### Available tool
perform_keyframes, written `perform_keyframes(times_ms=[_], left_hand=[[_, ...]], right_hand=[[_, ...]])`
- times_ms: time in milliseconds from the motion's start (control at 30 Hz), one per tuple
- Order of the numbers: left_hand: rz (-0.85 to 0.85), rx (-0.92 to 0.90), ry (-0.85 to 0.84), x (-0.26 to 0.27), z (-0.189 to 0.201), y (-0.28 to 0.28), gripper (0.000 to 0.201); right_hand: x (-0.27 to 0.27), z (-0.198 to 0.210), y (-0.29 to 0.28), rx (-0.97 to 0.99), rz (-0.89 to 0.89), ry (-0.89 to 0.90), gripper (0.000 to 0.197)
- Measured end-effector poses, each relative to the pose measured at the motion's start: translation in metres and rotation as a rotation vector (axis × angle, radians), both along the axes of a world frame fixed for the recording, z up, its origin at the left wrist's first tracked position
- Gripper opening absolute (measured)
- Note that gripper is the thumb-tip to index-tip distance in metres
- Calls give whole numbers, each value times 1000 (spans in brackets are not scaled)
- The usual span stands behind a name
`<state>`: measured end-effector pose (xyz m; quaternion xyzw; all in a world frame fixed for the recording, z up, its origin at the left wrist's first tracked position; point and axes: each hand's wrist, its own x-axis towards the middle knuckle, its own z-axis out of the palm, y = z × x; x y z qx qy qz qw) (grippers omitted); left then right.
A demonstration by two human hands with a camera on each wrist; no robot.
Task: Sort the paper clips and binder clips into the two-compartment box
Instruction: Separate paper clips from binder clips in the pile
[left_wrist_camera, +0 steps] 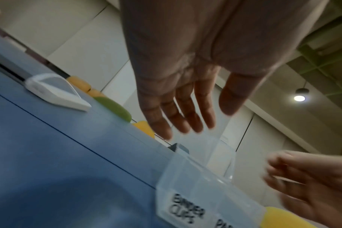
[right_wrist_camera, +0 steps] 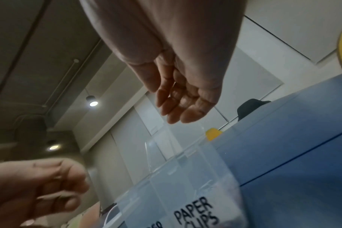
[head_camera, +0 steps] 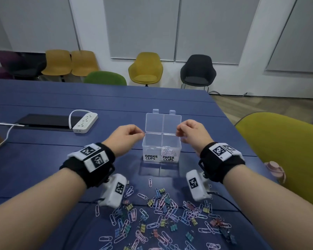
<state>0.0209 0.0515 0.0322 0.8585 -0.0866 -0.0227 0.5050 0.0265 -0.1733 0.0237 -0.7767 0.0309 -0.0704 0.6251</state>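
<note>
A clear two-compartment box (head_camera: 152, 150) stands mid-table with its lid tipped back. Its left half is labelled BINDER CLIPS and its right half PAPER CLIPS. A few pale paper clips (head_camera: 168, 151) lie in the right half; the left half looks empty. My left hand (head_camera: 140, 133) hovers at the box's left rim. In the left wrist view the left hand (left_wrist_camera: 203, 121) has straight fingers that hold nothing, above the box (left_wrist_camera: 185, 185). My right hand (head_camera: 178, 132) hangs over the right rim; the right wrist view shows the right hand (right_wrist_camera: 176, 111) with loose, empty fingers above the box (right_wrist_camera: 185, 185). A mixed pile of clips (head_camera: 161, 213) lies near me.
A white power strip (head_camera: 85, 122) and a black flat panel (head_camera: 43, 121) lie at the left back of the blue table (head_camera: 98, 159). A yellow-green chair (head_camera: 282, 141) and a pink object (head_camera: 275, 170) stand by the table's right edge.
</note>
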Motion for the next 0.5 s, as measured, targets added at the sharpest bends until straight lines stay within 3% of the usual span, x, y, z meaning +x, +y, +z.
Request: perform_keyframes(times_ms=[133, 233, 333, 400, 500], left_hand=[[-145, 311, 95, -34, -4, 44, 17], [-251, 666, 159, -60, -11, 68, 23], [-280, 851, 215, -80, -23, 83, 26], [-301, 882, 243, -90, -30, 87, 28], [-315, 884, 257, -101, -36, 87, 31]], right_hand=[[-46, 0, -32, -331, 139, 92, 18], [-75, -11, -53, -807, 347, 275, 15], [-95, -29, -64, -1220, 434, 374, 36], [-107, -36, -65, -1294, 446, 377, 51], [-114, -40, -65, -1326, 450, 329, 54]])
